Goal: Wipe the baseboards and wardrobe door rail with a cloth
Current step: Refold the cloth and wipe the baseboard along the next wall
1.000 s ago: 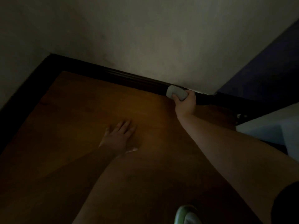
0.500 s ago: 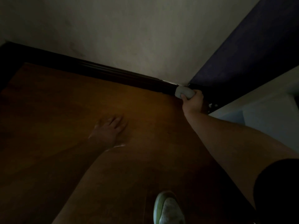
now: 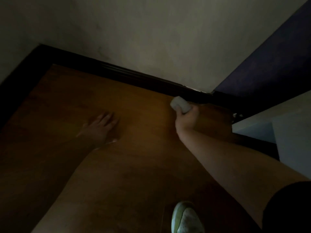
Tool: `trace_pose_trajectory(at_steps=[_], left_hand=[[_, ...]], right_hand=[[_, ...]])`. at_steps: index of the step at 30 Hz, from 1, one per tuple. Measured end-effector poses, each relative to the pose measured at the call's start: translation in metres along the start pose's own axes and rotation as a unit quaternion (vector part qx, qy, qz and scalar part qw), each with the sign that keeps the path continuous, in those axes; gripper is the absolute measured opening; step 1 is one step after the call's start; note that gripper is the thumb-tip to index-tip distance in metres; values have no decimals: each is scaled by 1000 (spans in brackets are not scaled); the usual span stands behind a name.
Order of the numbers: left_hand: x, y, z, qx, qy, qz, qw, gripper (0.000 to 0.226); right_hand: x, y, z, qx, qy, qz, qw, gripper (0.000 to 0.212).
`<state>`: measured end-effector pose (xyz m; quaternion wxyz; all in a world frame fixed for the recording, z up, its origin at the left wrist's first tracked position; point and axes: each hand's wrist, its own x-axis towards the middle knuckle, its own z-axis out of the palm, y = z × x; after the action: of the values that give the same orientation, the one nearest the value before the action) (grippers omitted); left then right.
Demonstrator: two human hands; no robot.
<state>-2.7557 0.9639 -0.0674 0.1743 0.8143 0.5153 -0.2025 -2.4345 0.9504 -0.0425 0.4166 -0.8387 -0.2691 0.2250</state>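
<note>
Right hand [image 3: 186,120] has its grip closed around the cloth [image 3: 180,104], a pale wad sticking out past the fingers. The cloth sits at the foot of the baseboard [image 3: 134,76], touching it or just beside it; the dim light does not let me say which.

Change over the last second: the cloth was further right half a second ago, pressed at the corner where the baseboard meets the dark blue panel [image 3: 269,68]. Now it lies left of that corner and a little lower, toward the floor [image 3: 84,101]. The view has also swung, so part of the shift may be head motion.

Left hand [image 3: 101,130] lies flat on the floor, fingers straight and spread, holding nothing; it has kept this bracing pose throughout.

Judgement: the stroke into the corner looks finished and a return pass leftward is under way. The long stretch of baseboard to the left remains to be covered. No wardrobe rail is identifiable here.

A shoe [image 3: 186,217] shows at the bottom edge.
</note>
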Motion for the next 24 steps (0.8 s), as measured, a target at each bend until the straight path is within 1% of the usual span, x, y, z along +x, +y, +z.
trace_pose_trajectory(at_steps=[2, 5, 9, 12, 15, 18, 21, 24], left_hand=[[-6, -14, 2, -32, 19, -22, 999, 87], [-19, -35, 4, -50, 29, -53, 997, 90], [-34, -56, 2, -51, 21, -77, 995, 92], [-42, -71, 4, -50, 11, -94, 994, 97], [-43, -88, 7, -75, 17, -118, 990, 101], [-33, -104, 0, -105, -6, -138, 985, 104], [-21, -114, -12, -137, 3, -145, 980, 106], [-14, -107, -12, -127, 12, -152, 980, 109]], right_hand=[[-25, -13, 33, 19, -81, -39, 996, 41], [-51, -45, 75, 30, -159, -87, 983, 35], [-67, -88, 117, 22, -225, -150, 963, 44], [-76, -110, 149, 29, -251, -140, 957, 50], [-91, -127, 184, 56, -270, -126, 953, 52], [-103, -148, 221, 66, -280, -132, 949, 48], [-111, -173, 251, 88, -289, -127, 945, 44], [-110, -187, 274, 87, -294, -128, 943, 43]])
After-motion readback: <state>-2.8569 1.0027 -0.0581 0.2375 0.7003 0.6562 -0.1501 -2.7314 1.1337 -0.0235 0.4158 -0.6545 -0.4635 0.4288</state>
